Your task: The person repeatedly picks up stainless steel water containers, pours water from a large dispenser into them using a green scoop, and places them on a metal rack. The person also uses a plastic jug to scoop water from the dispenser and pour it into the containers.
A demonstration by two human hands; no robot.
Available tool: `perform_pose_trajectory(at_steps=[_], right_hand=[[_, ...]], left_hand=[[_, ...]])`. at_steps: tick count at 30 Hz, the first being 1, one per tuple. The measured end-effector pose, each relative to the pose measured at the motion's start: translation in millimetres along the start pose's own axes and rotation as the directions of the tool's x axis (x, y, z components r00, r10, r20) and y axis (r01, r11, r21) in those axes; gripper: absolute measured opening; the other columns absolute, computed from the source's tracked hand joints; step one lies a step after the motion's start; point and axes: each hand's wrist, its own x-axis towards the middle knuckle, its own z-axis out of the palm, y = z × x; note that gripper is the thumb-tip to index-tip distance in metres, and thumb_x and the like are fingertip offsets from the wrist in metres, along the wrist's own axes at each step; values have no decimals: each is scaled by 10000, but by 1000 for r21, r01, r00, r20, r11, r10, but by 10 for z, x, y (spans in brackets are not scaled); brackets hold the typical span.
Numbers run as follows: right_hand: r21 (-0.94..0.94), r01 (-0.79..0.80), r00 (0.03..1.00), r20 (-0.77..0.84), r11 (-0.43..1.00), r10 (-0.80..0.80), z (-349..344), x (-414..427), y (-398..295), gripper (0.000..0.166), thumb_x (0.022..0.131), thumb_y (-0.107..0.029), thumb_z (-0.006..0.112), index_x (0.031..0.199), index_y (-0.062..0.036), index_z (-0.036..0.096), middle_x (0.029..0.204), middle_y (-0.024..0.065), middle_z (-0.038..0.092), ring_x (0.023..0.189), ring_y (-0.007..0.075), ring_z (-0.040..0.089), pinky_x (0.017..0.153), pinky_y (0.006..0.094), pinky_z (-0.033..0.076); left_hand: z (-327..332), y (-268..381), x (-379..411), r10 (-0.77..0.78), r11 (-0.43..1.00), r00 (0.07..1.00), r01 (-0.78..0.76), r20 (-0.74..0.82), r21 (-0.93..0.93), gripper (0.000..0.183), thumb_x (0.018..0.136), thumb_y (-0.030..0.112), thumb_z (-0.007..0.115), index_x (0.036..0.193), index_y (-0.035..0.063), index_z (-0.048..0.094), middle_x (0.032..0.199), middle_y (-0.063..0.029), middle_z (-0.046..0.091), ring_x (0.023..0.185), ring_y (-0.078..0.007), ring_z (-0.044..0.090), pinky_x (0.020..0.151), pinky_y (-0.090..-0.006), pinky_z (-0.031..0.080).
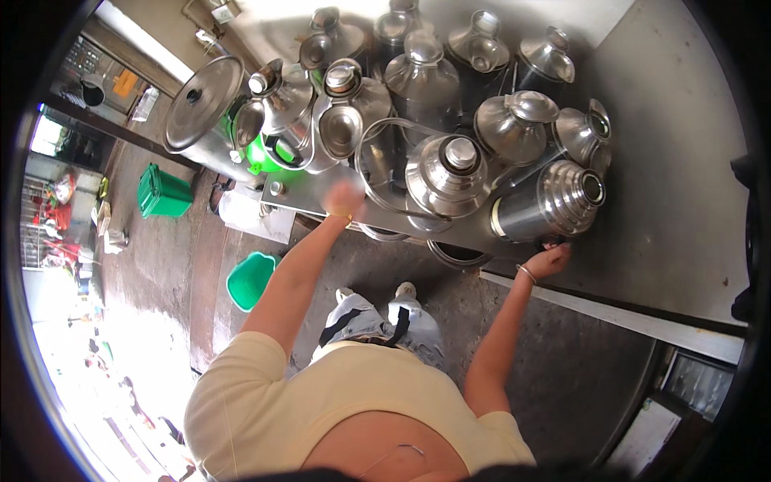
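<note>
My right hand (pixel 549 260) is closed around the dark side handle of a steel vacuum flask (pixel 545 202). That flask leans to the right on the steel counter, and its round mouth is uncovered. Motion blurs my left hand (pixel 345 197), low over the counter's front edge; whether it holds anything is unclear. A small metal stopper (pixel 277 188) stands on the counter left of it. Between my hands is another vacuum flask (pixel 447 175), upright, with a metal stopper in its neck and a wire-like carrying handle at its left.
Several more steel flasks (pixel 421 84) crowd the counter (pixel 656 199) towards the wall. A large lidded steel pot (pixel 205 105) stands at the left end, by a bright green object (pixel 260 155). On the floor are a green bin (pixel 164 191) and a teal bucket (pixel 252 280).
</note>
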Motion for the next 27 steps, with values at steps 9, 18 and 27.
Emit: perform_pose_trajectory(at_steps=[9, 18, 27], right_hand=[[-227, 244, 967, -13, 943, -253, -226, -636, -165, 286, 928, -241, 421, 964, 37, 480, 950, 138, 524, 806, 212, 494, 743, 339, 415], [136, -71, 518, 851, 988, -80, 972, -2483, -925, 537, 900, -239, 493, 1333, 21, 309, 1364, 215, 349, 1269, 321, 337, 1047, 384, 251], [-119, 217, 819, 562, 969, -115, 972, -2904, -757, 293, 944, -242, 337, 962, -5, 510, 892, 130, 509, 878, 244, 513, 810, 350, 384]], left_hand=[[-176, -113, 98, -159, 987, 774, 141, 613, 79, 639, 665, 570, 656, 1026, 64, 508, 1029, -114, 563, 998, -301, 552, 799, -432, 485], [-565, -282, -130, -51, 946, 874, 197, 483, -257, 541, 795, 422, 595, 1144, 45, 424, 1077, -161, 498, 1034, -319, 487, 852, -424, 418], [-943, -822, -853, 67, 735, 914, 227, 401, -639, 327, 808, 164, 575, 1096, 32, 494, 928, -115, 525, 833, -229, 528, 739, -335, 449]])
